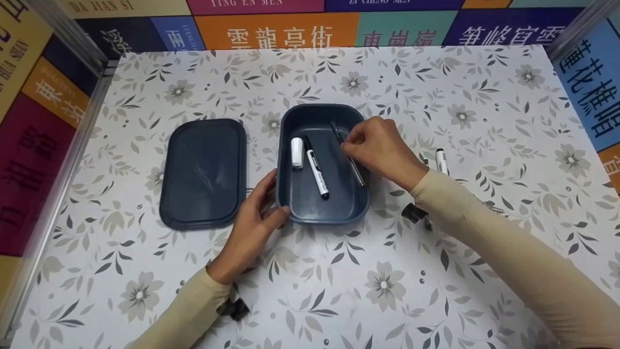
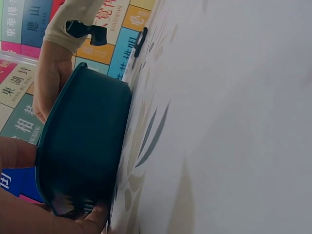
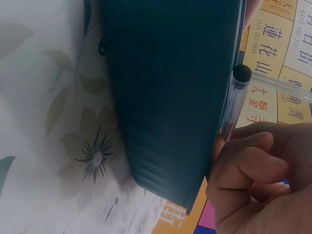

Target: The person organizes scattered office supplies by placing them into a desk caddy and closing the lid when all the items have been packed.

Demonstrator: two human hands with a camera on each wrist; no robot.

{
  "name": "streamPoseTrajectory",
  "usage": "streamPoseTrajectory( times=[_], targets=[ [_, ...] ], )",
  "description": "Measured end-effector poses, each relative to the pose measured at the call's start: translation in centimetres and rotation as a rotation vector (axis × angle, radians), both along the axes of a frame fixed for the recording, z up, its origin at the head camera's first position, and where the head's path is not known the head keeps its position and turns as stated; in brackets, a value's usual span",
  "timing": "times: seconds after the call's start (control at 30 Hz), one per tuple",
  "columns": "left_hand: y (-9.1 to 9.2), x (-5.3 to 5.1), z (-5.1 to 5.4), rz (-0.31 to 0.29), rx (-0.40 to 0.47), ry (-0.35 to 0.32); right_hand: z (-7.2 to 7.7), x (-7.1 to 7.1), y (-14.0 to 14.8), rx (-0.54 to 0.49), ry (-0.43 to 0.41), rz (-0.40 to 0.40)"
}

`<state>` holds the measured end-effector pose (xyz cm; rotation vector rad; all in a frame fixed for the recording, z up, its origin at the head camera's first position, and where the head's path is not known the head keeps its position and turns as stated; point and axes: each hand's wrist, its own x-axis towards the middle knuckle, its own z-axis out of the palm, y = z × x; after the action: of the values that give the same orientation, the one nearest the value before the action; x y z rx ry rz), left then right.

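Observation:
In the head view, a dark blue rectangular box (image 1: 322, 215) stands without its lid at the middle of the table. My left hand (image 1: 252, 228) holds its near left corner, thumb at the rim and fingers along the outer wall. My right hand (image 1: 382, 148) pinches a slim dark pen (image 1: 357, 173) over the box's right side. In the right wrist view, the pen's clear barrel and black end (image 3: 238, 97) stick out above the rim. Inside the box lie a white marker (image 1: 317, 174) with a black cap and a small white rounded piece (image 1: 297, 154).
The matching dark lid (image 1: 206, 174) lies flat left of the box. Beyond the right wrist lies another white marker (image 1: 441, 160), partly hidden by the forearm. Panels with printed characters (image 1: 276, 31) border the floral-covered table (image 1: 310, 291).

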<state>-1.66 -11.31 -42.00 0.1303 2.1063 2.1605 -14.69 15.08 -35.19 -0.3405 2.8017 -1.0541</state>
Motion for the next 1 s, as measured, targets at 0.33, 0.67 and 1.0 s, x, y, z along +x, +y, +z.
streamPoseTrajectory(
  times=[0.33, 0.67, 1.0],
  targets=[
    [-0.04, -0.01, -0.04, 0.001, 0.009, 0.013, -0.4, -0.65, -1.08, 0.044, -0.014, 0.01],
    [-0.07, -0.06, -0.06, -0.001, -0.006, 0.016, -0.64, -0.67, -1.01, 0.043, -0.007, 0.045],
    [0.05, -0.06, -0.22, -0.003, 0.026, 0.001, -0.31, -0.36, -0.39, 0.002, -0.025, 0.043]
  ],
)
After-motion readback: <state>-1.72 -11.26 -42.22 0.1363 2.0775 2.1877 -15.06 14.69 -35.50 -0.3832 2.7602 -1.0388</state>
